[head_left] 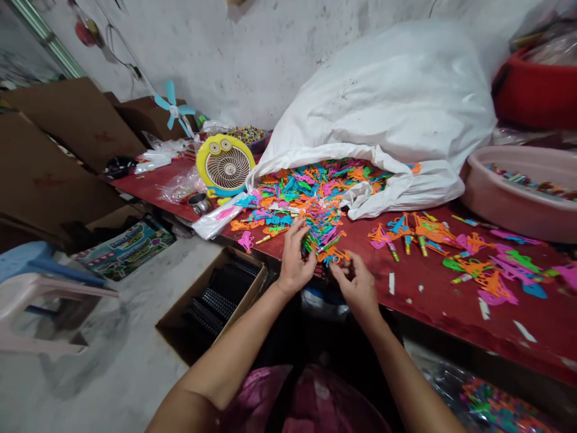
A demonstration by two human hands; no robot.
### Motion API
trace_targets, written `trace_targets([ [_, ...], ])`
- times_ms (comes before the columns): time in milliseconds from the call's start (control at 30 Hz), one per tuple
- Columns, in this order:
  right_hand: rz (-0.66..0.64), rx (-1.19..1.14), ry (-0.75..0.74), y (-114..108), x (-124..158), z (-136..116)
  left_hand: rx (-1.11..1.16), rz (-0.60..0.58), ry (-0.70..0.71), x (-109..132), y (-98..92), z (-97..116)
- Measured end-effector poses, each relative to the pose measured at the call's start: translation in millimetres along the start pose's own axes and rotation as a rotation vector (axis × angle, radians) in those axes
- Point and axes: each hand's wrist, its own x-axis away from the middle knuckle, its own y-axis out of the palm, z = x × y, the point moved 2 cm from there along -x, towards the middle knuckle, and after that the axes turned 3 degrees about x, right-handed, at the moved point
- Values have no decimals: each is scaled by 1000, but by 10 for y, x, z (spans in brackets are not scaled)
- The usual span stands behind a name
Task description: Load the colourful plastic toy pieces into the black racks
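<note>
A heap of small bright plastic toy pieces (pixel 311 192) spills from a big white sack (pixel 387 102) onto the red table (pixel 433 300). My left hand (pixel 295 258) rests on the near edge of the heap, its fingers curled over several pieces. My right hand (pixel 356 282) is beside it at the table's front edge, pinching an orange piece (pixel 336 257) with its fingertips. More loose pieces (pixel 473 252) lie scattered to the right.
A yellow toy fan (pixel 225 165) stands left of the heap, with clear bags behind it. A pink basin (pixel 518 192) and a red tub (pixel 536 90) sit at the right. An open cardboard box (pixel 216 300) stands on the floor, plastic stools (pixel 36 288) farther left.
</note>
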Motion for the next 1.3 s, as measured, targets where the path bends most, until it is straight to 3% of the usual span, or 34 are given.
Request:
trace_targets([
  [133, 65, 23, -103, 34, -5, -15, -2, 154, -189, 369, 97, -87],
  [300, 130, -81, -98, 74, 31, -84, -68, -12, -291, 638, 299, -233],
  [467, 219, -308, 108, -169, -77, -83, -108, -91, -296, 605, 302, -291],
  [600, 5, -568, 368, -354, -155, 55, -85, -136, -313, 544, 266, -376],
  [733, -126, -593, 546, -513, -157, 205, -68, -230, -308, 394, 261, -522],
  [900, 33, -680, 478, -872, -384, 341, -73, -358, -315, 220, 254, -629],
  [1000, 245, -603, 376, -983, -465, 437, -52, -343, -302, 213, 263, -635],
  [1067, 345, -417, 311, -885, -405, 472, -41, -316, -310, 233, 288, -627],
  [1100, 330, -310, 273, -776, -354, 468, -45, -306, -323, 244, 304, -620],
  [1200, 104, -37, 84, -322, -205, 359, -66, -284, -364, 270, 349, -578],
  [1300, 65, 276, -57, 27, -172, 193, -56, -263, -350, 288, 366, -509],
])
